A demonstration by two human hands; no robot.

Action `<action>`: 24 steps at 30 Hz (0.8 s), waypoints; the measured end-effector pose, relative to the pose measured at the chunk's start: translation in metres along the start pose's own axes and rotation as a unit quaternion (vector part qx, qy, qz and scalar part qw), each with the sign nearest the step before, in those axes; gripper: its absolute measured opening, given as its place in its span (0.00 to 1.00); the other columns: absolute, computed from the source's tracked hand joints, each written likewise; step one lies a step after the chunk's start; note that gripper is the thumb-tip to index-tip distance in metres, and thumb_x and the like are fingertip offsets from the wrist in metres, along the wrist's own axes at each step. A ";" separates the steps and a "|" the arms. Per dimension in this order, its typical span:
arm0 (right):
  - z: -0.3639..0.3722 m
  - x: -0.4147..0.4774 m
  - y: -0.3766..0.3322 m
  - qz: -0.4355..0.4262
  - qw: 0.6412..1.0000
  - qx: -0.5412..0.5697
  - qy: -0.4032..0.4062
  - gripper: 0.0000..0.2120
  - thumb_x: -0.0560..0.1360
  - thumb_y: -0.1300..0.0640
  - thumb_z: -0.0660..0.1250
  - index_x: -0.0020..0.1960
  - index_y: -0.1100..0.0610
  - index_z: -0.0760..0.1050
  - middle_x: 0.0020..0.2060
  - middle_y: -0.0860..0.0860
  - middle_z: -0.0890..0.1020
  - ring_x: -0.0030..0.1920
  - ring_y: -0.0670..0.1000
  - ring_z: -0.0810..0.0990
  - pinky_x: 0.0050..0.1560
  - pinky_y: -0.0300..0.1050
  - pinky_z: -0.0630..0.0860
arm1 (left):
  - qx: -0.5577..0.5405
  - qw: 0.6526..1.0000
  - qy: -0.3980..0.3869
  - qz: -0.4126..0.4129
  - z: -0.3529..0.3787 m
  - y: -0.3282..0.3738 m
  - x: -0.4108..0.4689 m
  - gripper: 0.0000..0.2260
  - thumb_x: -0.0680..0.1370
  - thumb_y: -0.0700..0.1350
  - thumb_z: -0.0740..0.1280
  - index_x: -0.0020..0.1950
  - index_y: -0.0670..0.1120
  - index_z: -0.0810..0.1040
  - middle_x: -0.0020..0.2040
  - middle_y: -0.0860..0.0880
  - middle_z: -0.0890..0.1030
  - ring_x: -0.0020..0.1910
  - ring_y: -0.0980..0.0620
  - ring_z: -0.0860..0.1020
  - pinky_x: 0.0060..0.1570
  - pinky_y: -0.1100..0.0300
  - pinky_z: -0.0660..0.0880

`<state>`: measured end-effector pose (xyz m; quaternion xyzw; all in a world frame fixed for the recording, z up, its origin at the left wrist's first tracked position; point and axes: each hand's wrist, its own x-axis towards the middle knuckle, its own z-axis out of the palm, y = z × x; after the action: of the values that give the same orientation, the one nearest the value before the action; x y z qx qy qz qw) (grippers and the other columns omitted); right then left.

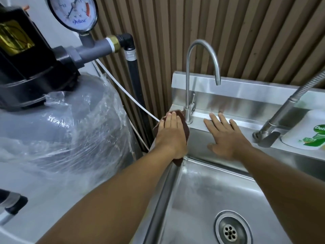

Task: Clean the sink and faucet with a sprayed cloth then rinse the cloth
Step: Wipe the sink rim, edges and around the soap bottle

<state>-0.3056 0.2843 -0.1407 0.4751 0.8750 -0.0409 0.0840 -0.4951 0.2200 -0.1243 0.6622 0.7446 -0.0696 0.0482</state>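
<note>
**Wiping under way at the sink's far-left corner; rinse not begun**

At the far left stands a grey pressure tank wrapped in clear plastic film (61, 124). It sits just beside the sink's left edge, so there is little room to swing an elbow out that way.

The left hand (171, 136) lies flat with straight fingers held together, pressing a dark brown cloth (186, 131) onto the far-left corner of the rim. The cloth's far edge touches the base of the slim brushed-steel gooseneck faucet (202, 45).

The right hand (226, 138) is spread, fingers splayed, resting on the back ledge and holding nothing.

The stainless-steel sink (202, 199) shows cloudy streaks on the near wall and floor, so I judge the basin to be partly wiped at best. The gooseneck's neck and spout appear to be untouched. No water is running, so the cloth's rinse remains.

To the right, a sprung steel pull-down faucet (284, 110) and a white soap bottle with a green label (306, 136) crowd the ledge. The open room is over the basin, towards the near side.
</note>
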 end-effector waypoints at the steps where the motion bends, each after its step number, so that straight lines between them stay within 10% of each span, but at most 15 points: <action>1: 0.000 0.000 0.001 0.000 1.000 0.000 -0.001 0.42 0.77 0.40 0.57 0.81 0.48 0.36 0.81 0.50 0.35 0.80 0.54 0.34 0.78 0.56 0.38 | -0.002 1.000 0.007 -0.002 0.003 0.001 -0.008 0.49 0.76 0.55 0.68 0.81 0.38 0.39 0.82 0.41 0.39 0.81 0.42 0.39 0.79 0.46 0.40; 9: -0.011 -0.009 -0.006 0.017 0.998 0.042 -0.047 0.40 0.79 0.48 0.58 0.82 0.48 0.36 0.80 0.50 0.34 0.79 0.54 0.32 0.78 0.58 0.37 | -0.010 0.995 0.030 -0.100 0.021 0.011 -0.094 0.45 0.79 0.55 0.64 0.81 0.38 0.37 0.82 0.39 0.40 0.81 0.40 0.40 0.79 0.45 0.41; 14: -0.012 -0.056 -0.058 0.066 0.962 0.262 -0.044 0.35 0.81 0.53 0.55 0.82 0.52 0.40 0.81 0.52 0.36 0.80 0.54 0.33 0.78 0.56 0.36 | -0.060 0.986 -0.002 -0.159 0.014 0.025 -0.137 0.47 0.77 0.58 0.64 0.80 0.37 0.36 0.82 0.38 0.40 0.81 0.40 0.40 0.79 0.44 0.43; 19: 0.004 -0.146 -0.137 0.091 0.781 0.612 -0.083 0.23 0.85 0.53 0.54 0.79 0.43 0.57 0.74 0.36 0.56 0.73 0.42 0.59 0.66 0.39 0.56 | -0.116 0.981 -0.105 -0.116 -0.008 -0.004 -0.166 0.40 0.81 0.58 0.59 0.82 0.39 0.42 0.82 0.40 0.41 0.81 0.42 0.41 0.79 0.46 0.46; 24: 0.029 -0.165 -0.186 0.098 0.597 0.786 -0.127 0.18 0.83 0.39 0.53 0.73 0.36 0.63 0.64 0.31 0.74 0.62 0.29 0.71 0.67 0.33 0.62 | -0.031 0.992 -0.057 0.105 -0.006 -0.042 -0.164 0.28 0.86 0.52 0.50 0.83 0.45 0.45 0.83 0.49 0.43 0.81 0.50 0.39 0.78 0.53 0.38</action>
<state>-0.3701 0.0432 -0.1396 0.4305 0.4327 -0.7644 -0.2078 -0.5170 0.0555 -0.0902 0.7297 0.6688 -0.0793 0.1181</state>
